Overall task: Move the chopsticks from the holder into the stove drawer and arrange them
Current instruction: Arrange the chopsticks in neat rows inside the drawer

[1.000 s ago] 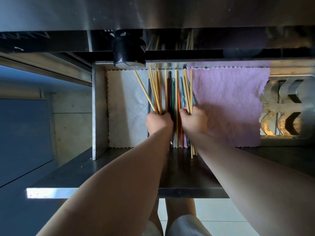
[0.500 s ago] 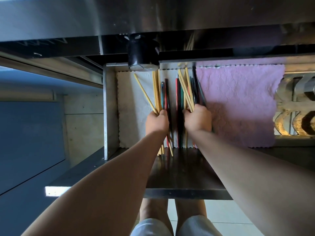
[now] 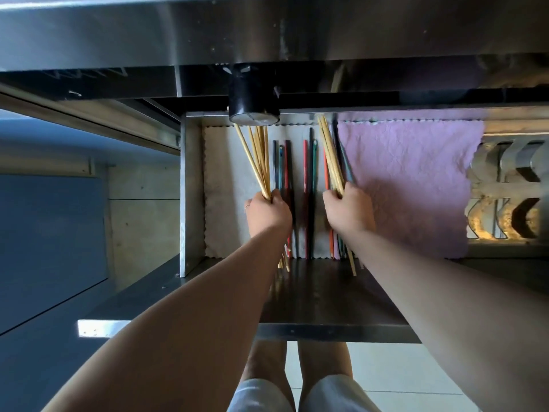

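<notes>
Your left hand [image 3: 269, 214] grips a fanned bundle of pale wooden chopsticks [image 3: 258, 162] inside the open steel stove drawer [image 3: 190, 188], and your right hand [image 3: 349, 214] clutches a second bundle [image 3: 330, 162]. Slim coloured chopsticks [image 3: 309, 179] lie flat between your fists on a scalloped white liner [image 3: 222, 188], beside a crinkled pink cloth [image 3: 410, 185]. A black knob [image 3: 253, 105] overhangs, possibly hiding some tips.

Tan chopsticks [image 3: 258, 162]; pink cloth [image 3: 410, 185]; white mat [image 3: 222, 185].
</notes>
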`<state>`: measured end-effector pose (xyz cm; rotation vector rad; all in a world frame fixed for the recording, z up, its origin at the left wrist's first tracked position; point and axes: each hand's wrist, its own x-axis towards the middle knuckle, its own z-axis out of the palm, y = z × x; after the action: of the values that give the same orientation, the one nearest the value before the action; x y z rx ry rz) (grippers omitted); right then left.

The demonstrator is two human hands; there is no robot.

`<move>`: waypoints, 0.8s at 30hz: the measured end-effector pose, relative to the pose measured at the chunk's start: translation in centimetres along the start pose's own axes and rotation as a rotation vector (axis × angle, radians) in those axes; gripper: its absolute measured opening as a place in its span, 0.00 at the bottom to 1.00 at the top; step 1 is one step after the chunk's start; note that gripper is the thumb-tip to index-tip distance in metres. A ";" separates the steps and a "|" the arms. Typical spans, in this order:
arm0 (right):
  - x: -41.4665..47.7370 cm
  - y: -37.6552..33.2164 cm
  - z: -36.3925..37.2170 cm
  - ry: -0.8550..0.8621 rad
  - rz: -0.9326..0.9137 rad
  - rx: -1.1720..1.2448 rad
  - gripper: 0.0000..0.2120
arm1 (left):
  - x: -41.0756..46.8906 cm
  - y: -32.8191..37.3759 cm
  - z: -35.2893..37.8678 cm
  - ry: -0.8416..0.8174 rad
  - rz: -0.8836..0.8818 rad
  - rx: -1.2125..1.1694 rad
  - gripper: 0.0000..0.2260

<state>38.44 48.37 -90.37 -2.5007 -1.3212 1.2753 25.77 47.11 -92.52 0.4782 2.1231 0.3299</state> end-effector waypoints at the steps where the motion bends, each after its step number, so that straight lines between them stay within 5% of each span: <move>1: 0.0 0.2 -0.2 0.000 -0.002 0.019 0.10 | -0.1 0.1 0.2 -0.017 -0.008 -0.013 0.13; 24: 0.3 3.2 -3.9 0.053 0.045 0.256 0.07 | -6.5 3.2 6.5 -0.210 0.039 0.003 0.17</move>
<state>43.32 47.84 -89.21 -2.3811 -1.0228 1.2851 35.18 47.37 -90.10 0.5336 1.9128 0.2855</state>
